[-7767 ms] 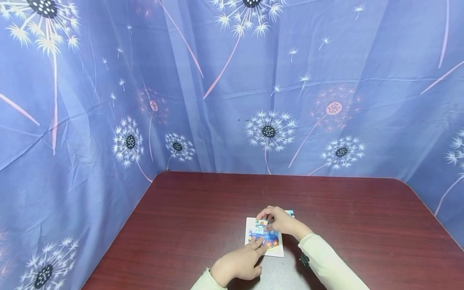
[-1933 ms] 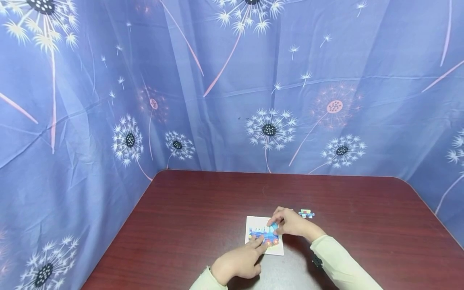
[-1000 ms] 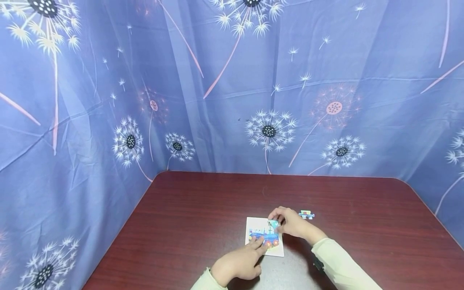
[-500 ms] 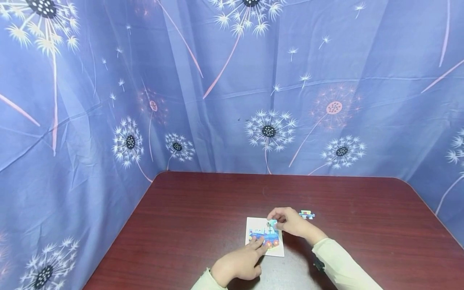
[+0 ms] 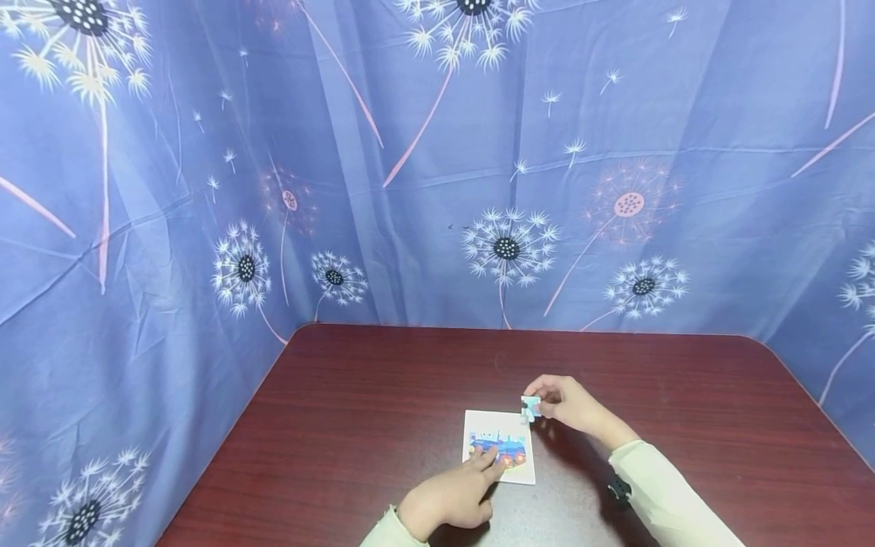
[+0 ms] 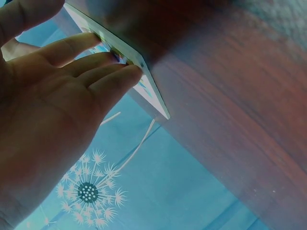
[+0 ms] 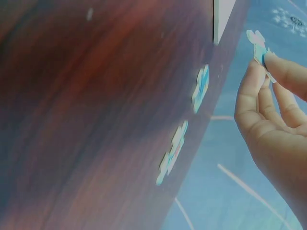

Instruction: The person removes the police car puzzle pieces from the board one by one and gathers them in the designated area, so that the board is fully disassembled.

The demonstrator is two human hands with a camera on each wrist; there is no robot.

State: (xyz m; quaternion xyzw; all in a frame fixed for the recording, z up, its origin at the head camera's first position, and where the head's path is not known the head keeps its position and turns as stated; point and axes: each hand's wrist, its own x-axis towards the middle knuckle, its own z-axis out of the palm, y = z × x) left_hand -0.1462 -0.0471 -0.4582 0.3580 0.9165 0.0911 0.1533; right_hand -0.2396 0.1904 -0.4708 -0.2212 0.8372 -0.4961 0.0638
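Right hand (image 5: 573, 403) just backed its pinched jigsaw piece (image 5: 532, 407) off the puzzle board (image 5: 488, 420), likely unplaced; left hand (image 5: 453, 492) rested straight-fingered there.

White puzzle board (image 5: 487, 419), blue vehicle picture, flat on surface (image 5: 383, 395). Pale-blue piece (image 5: 530, 407) pinched in right hand (image 5: 579, 405), raised. Two loose pieces (image 7: 200, 89) on surface.

Head view: free lanes over dark red wood-grain table (image 5: 369, 403), left and right of frame; white rectangular picture board (image 5: 495, 422) reachable from upper left. Bare left hand (image 5: 450, 492) blocks its lower left; bare right hand (image 5: 573, 405), pinching light-blue jigsaw piece (image 5: 529, 409), blocks upper right. Blue dandelion-print curtain (image 5: 424, 243) walls off top. Right wrist view: two flat multicoloured jigsaw pieces (image 7: 201, 89) mid-frame.
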